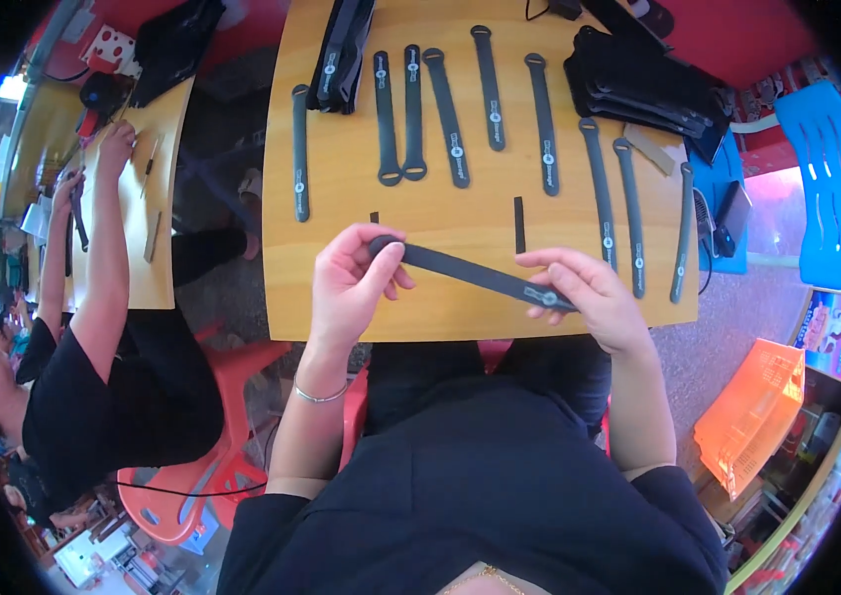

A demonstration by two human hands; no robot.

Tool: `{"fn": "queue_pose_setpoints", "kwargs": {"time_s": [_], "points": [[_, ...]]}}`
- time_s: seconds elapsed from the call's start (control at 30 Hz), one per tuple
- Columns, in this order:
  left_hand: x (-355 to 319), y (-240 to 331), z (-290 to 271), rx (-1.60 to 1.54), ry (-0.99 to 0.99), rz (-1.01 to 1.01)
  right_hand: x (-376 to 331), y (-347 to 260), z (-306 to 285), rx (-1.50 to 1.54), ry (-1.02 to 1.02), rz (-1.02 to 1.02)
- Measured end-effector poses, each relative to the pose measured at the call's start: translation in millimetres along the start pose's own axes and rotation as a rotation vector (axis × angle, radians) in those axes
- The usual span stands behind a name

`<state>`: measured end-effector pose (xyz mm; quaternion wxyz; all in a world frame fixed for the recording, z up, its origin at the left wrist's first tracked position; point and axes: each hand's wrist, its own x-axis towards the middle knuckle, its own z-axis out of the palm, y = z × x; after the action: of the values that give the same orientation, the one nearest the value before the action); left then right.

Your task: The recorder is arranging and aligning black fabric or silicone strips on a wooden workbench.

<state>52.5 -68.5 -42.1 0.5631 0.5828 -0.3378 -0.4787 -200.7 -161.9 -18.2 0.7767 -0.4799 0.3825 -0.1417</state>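
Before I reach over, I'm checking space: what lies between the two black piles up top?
Head view: five dark straps lie between left pile and right pile.

The shirt is black, with short sleeves that leave the forearms bare. A thin straight line marks its left chest, seam or crease, too faint to tell. A fine gold chain shows at the neck. A slim silver bracelet circles the left wrist. The trousers are dark.
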Motion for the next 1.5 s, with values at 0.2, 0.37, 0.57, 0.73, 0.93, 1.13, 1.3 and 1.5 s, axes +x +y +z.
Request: {"fn": "queue_pose_setpoints", "kwargs": {"time_s": [0.2,0.37,0.57,0.73,0.93,1.13,1.3,1.5], "points": [[-4,-10,-19,0.123,0.078,0.057,-2,8,-4,-0.213,0.069,-0.061],[1,-15,-32,0.191,0.102,0.103,20,22,-1,-0.267,0.203,-0.177],[12,-22,-45,0.205,0.172,0.051,50,24,4,-0.208,0.358,-0.242],[26,-30,-48,0.056,0.193,-0.013,69,26,-4,-0.177,0.392,-0.335],[36,-41,-51,0.07,0.19,0.078,75,32,-10,-0.19,0.448,-0.371],[44,-40,-45,0.094,0.3,0.105,81,34,-9,-0.196,0.509,-0.369],[46,-48,-47,0.183,0.323,0.126,85,33,-5,-0.205,0.562,-0.366],[49,-53,-42,0.307,0.392,0.152,87,34,-4,-0.244,0.596,-0.358]]}}
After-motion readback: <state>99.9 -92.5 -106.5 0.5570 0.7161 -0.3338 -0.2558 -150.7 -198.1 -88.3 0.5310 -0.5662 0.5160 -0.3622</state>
